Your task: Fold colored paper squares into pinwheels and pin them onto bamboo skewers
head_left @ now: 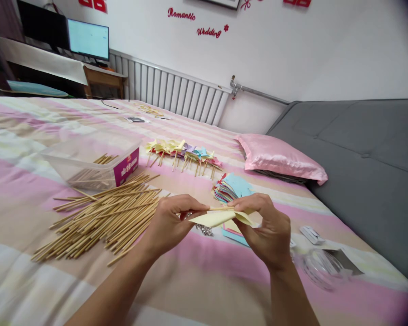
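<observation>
My left hand and my right hand meet over the striped bedsheet, both pinching a folded pale yellow paper. A thin wooden stick lies along the paper's top edge between my fingertips. Beneath my hands lie a small shiny object and a blue paper square. A pile of wooden sticks lies to the left of my left hand. A stack of coloured paper squares sits just beyond my hands.
A clear plastic box with more sticks stands at the left. A row of finished paper pinwheels lies farther back. A pink pillow and grey headboard are at the right; a clear container and small white packet lie nearby.
</observation>
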Available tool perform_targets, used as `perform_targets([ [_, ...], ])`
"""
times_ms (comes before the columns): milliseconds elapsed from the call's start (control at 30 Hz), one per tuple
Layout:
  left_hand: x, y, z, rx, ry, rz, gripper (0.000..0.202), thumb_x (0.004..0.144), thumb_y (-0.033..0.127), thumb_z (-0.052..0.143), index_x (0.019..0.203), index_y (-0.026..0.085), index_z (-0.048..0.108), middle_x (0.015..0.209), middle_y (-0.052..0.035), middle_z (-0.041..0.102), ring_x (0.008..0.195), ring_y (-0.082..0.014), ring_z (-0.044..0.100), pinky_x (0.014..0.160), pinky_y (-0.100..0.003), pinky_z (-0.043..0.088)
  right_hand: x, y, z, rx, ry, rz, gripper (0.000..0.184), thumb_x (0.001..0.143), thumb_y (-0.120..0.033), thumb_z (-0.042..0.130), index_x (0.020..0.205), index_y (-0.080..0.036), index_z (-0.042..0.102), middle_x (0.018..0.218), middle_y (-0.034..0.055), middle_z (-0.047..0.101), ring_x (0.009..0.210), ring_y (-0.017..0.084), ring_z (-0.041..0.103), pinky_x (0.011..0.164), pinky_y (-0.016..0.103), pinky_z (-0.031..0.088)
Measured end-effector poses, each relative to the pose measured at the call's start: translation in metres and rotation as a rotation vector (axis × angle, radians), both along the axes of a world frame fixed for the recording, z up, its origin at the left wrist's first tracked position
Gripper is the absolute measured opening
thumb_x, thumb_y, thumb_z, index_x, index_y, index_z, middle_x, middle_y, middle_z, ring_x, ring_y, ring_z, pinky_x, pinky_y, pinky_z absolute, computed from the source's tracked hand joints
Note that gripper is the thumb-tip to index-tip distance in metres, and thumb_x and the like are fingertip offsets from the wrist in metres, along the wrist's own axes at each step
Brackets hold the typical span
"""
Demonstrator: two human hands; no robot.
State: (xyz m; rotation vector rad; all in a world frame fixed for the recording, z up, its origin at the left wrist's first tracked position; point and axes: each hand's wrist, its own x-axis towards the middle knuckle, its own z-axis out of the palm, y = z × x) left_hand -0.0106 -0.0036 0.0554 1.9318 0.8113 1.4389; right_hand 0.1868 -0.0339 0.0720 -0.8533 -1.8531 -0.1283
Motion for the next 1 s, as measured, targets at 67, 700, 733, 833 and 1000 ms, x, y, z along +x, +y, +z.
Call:
perform_targets([
  [67, 0.0, -0.001, -0.001, -0.007, -0.003, -0.021, 0.015, 0.071, 0.011, 0.064, 0.08, 0.017, 0.075, 0.068, -0.0047, 0.071, 0.052, -0.0096, 0.055, 0.048, -0.02, 0.04, 0.0, 0.0, -0.001, 0.003, -0.003, -0.027, 0.022, 0.074, -0.008, 0.066, 0.086, -0.023, 0.057, 0.079, 0.0013, 0.067, 0.076, 0.019, 0.063, 0.073, 0.037, 0.046],
  [700, 0.005, 0.014, -0.023, -0.467, 0.104, -0.163, 0.021, 0.083, 0.028, 0.05, 0.074, 0.014, 0.063, 0.057, 0.0013, 0.056, 0.049, -0.0082, 0.049, 0.048, -0.019, 0.038, 0.012, 0.022, -0.012, -0.321, 0.54, -0.209, 0.04, 0.071, -0.035, 0.072, 0.104, -0.019, 0.057, 0.104, 0.0084, 0.063, 0.096, 0.021, 0.058, 0.083, 0.036, 0.045],
  [733, 0.006, 0.014, -0.023, -0.523, 0.051, -0.169, 0.021, 0.083, 0.029, 0.05, 0.076, 0.013, 0.062, 0.057, 0.002, 0.054, 0.048, -0.0076, 0.047, 0.047, -0.019, 0.036, 0.013, 0.023, -0.013, -0.288, 0.603, -0.215, 0.042, 0.072, -0.036, 0.071, 0.108, -0.019, 0.056, 0.11, 0.0093, 0.061, 0.099, 0.021, 0.056, 0.086, 0.037, 0.044],
  [833, 0.007, 0.014, -0.023, -0.629, -0.061, -0.163, 0.021, 0.083, 0.031, 0.051, 0.085, 0.012, 0.061, 0.059, 0.0027, 0.052, 0.047, -0.0063, 0.042, 0.045, -0.018, 0.031, 0.014, 0.025, -0.013, -0.219, 0.775, -0.196, 0.041, 0.077, -0.037, 0.066, 0.113, -0.02, 0.055, 0.115, 0.01, 0.058, 0.102, 0.019, 0.056, 0.089, 0.037, 0.043],
  [1000, 0.004, 0.015, -0.024, -0.643, -0.039, -0.188, 0.027, 0.082, 0.037, 0.054, 0.086, 0.012, 0.064, 0.059, 0.0025, 0.05, 0.049, -0.0063, 0.036, 0.047, -0.02, 0.025, 0.014, 0.028, -0.015, -0.205, 0.766, -0.203, 0.038, 0.079, -0.036, 0.064, 0.114, -0.021, 0.06, 0.111, 0.0089, 0.063, 0.097, 0.019, 0.059, 0.086, 0.035, 0.045],
])
